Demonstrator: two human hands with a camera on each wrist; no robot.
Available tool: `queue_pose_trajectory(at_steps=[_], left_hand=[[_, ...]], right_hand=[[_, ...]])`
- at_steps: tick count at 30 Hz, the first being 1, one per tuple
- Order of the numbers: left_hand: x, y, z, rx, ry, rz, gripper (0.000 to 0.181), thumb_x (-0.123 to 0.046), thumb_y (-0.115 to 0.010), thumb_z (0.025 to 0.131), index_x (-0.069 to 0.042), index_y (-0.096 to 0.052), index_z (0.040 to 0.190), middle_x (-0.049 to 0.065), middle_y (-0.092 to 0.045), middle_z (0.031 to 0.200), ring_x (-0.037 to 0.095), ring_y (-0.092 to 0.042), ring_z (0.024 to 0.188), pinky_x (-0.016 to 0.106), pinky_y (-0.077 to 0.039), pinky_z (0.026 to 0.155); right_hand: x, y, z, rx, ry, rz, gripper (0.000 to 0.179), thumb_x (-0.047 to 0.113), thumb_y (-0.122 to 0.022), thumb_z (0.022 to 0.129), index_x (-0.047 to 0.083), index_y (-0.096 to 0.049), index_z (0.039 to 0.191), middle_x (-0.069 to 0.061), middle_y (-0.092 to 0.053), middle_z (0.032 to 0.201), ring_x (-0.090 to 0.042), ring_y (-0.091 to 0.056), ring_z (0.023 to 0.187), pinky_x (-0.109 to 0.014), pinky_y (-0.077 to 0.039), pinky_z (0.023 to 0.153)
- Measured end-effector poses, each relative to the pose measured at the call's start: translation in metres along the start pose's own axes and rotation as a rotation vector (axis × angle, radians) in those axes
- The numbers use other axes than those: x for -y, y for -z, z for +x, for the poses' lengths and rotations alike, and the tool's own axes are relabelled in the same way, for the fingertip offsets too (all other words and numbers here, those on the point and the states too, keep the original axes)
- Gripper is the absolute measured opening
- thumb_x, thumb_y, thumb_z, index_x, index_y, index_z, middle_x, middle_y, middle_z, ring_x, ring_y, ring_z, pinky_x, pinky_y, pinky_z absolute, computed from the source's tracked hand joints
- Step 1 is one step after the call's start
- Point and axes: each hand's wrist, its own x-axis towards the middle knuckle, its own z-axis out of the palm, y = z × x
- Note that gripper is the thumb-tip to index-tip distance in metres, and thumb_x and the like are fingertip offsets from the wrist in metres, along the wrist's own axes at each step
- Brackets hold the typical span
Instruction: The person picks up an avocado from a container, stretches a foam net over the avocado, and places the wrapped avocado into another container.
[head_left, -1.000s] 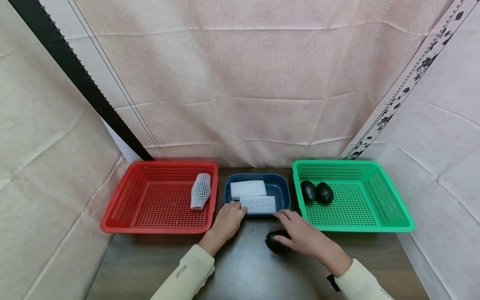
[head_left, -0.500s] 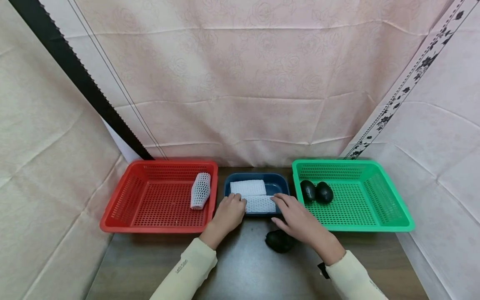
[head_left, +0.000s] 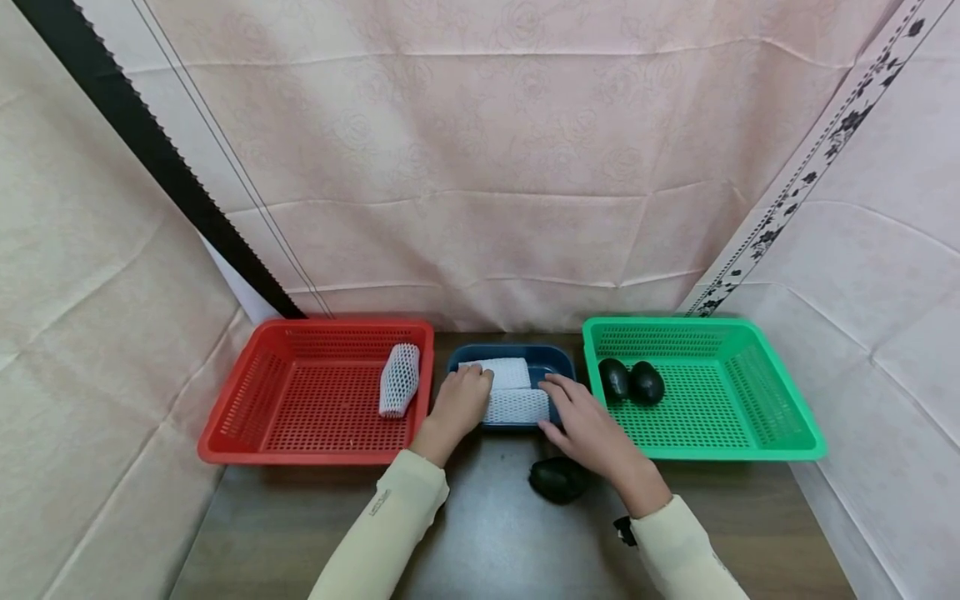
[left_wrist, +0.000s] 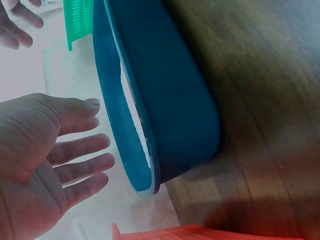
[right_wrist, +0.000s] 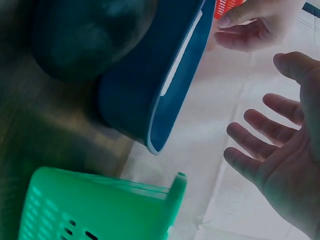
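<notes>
My left hand [head_left: 461, 404] hovers over the left side of a small blue tray [head_left: 561, 360]. In the left wrist view its fingers are loosely bent, with nothing in them. Two flattened white foam net sleeves lie in the tray, a rear sleeve [head_left: 512, 372] and a front sleeve [head_left: 519, 407]. Over the tray's right edge is my right hand [head_left: 592, 429], its fingers spread and holding nothing in the right wrist view. A dark avocado [head_left: 557, 480] lies on the table in front of the tray, close below the right hand.
Left of the tray stands a red basket [head_left: 307, 457] with one item in a white foam net [head_left: 400, 380]. To the right, a green basket [head_left: 712, 454] holds two dark avocados [head_left: 646, 383]. A pale cloth [head_left: 480, 167] hangs behind the table.
Both hands have moved forward over the tray. The right hand has come away from the avocado, which stays on the table. The left hand has shifted further over the tray toward the rear sleeve.
</notes>
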Motion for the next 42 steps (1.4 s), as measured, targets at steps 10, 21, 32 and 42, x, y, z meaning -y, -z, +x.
queue_pose_trajectory(at_steps=[10,21,32,42], left_hand=[[0.005,-0.006,0.028,0.114,0.003,0.021,0.046,-0.018,-0.076,0.094,-0.007,-0.064,0.137,0.015,-0.067,0.127,0.028,-0.063,0.114,0.040,-0.058,0.098],[0.006,-0.022,0.042,0.227,-0.023,0.077,0.040,-0.015,-0.071,0.098,-0.008,-0.064,0.136,0.015,-0.066,0.129,0.029,-0.063,0.115,0.045,-0.058,0.098],[0.013,-0.030,0.044,0.202,-0.031,0.103,0.039,-0.016,-0.077,0.093,-0.008,-0.069,0.130,0.014,-0.067,0.120,0.027,-0.063,0.106,0.040,-0.060,0.091],[0.019,-0.027,0.040,0.158,-0.045,0.042,0.030,-0.007,-0.076,0.093,-0.008,-0.072,0.123,0.013,-0.069,0.112,0.025,-0.064,0.100,0.037,-0.060,0.089]], right_hand=[[0.000,-0.019,0.007,-0.042,-0.030,0.008,0.059,0.031,-0.070,0.098,0.006,-0.051,0.148,-0.015,-0.044,0.160,-0.032,-0.046,0.146,-0.051,-0.043,0.116],[-0.001,-0.026,0.011,0.013,-0.062,0.027,0.063,0.032,-0.069,0.099,0.005,-0.047,0.151,-0.015,-0.042,0.162,-0.033,-0.044,0.147,-0.051,-0.042,0.117],[-0.003,-0.027,0.015,0.022,-0.060,0.043,0.060,0.031,-0.069,0.099,0.006,-0.050,0.150,-0.017,-0.044,0.160,-0.035,-0.046,0.145,-0.052,-0.043,0.115],[-0.004,-0.026,0.015,0.087,-0.135,0.058,0.058,0.035,-0.067,0.101,0.008,-0.050,0.150,-0.015,-0.042,0.161,-0.035,-0.046,0.144,-0.052,-0.045,0.114]])
